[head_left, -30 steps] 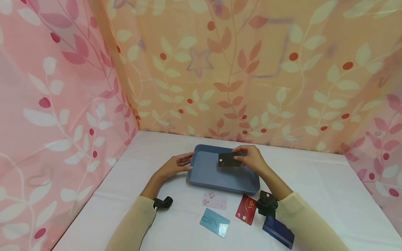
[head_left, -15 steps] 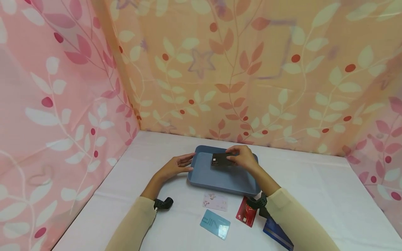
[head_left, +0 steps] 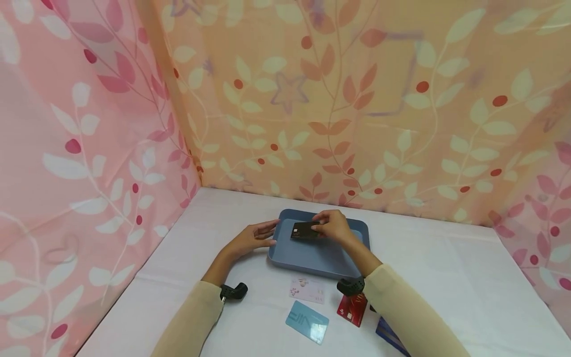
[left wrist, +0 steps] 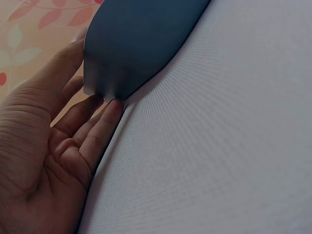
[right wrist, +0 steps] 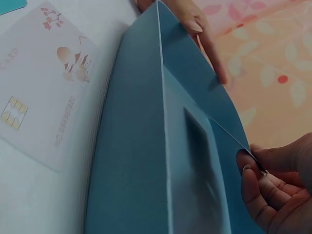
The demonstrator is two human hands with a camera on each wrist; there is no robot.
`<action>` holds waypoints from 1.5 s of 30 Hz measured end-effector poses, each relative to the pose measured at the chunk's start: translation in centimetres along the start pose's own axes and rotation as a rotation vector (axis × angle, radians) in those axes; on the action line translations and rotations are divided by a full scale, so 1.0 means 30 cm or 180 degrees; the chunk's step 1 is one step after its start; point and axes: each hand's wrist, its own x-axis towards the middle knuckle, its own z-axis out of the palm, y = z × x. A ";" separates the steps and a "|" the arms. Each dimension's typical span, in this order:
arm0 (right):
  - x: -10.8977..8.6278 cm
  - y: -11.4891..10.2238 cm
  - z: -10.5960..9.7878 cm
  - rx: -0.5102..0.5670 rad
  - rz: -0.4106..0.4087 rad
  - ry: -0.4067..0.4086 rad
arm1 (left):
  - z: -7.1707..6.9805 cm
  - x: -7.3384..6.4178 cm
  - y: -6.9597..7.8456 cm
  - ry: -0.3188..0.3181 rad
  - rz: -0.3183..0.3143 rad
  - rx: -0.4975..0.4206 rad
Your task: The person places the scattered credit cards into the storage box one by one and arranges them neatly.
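My right hand pinches a black VIP card between thumb and fingers, above the floor of a shallow blue-grey tray. In the right wrist view the card shows nearly edge-on at the fingertips, and a dark shadow lies on the tray floor below. My left hand touches the tray's left end with loosely extended fingers. From the left wrist, the fingertips sit low against the tray's outer wall, with the thumb higher up near the rim.
In front of the tray lie a pale pink flowered card, a light blue card and a red VIP card. A dark blue card is partly under the right sleeve. Patterned cloth walls surround the white table.
My right hand has carried the black card leftward over the tray, and the card has tilted flatter. The right forearm now covers more of the dark cards. The left hand stays at the tray.
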 end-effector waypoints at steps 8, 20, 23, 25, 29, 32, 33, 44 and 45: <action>0.013 0.009 0.024 -0.0091 0.0061 0.0042 | 0.004 0.006 -0.001 0.0010 -0.0023 -0.0004; 0.039 0.000 0.070 -0.0400 0.0132 0.0046 | 0.005 -0.005 0.006 0.0037 -0.0063 0.0005; 0.045 0.001 0.082 -0.0424 0.0141 0.0034 | 0.008 -0.007 0.010 0.0044 -0.0076 0.0012; 0.050 0.003 0.089 -0.0424 0.0150 0.0043 | 0.008 -0.005 0.010 0.0037 -0.0062 0.0010; 0.060 0.007 0.102 -0.0362 0.0164 0.0049 | 0.006 -0.002 0.003 0.0009 -0.0023 -0.0035; 0.066 0.012 0.109 -0.0361 0.0146 0.0049 | 0.003 -0.001 0.000 -0.0004 -0.0010 -0.0061; 0.068 0.013 0.111 -0.0370 0.0136 0.0050 | 0.002 -0.001 0.000 -0.0007 -0.0013 -0.0063; 0.079 0.015 0.136 -0.0621 -0.0068 0.0107 | 0.000 0.001 -0.001 -0.0007 0.0003 -0.0064; 0.080 0.017 0.139 -0.0660 -0.0089 0.0125 | 0.000 0.002 -0.002 -0.0002 0.0002 -0.0059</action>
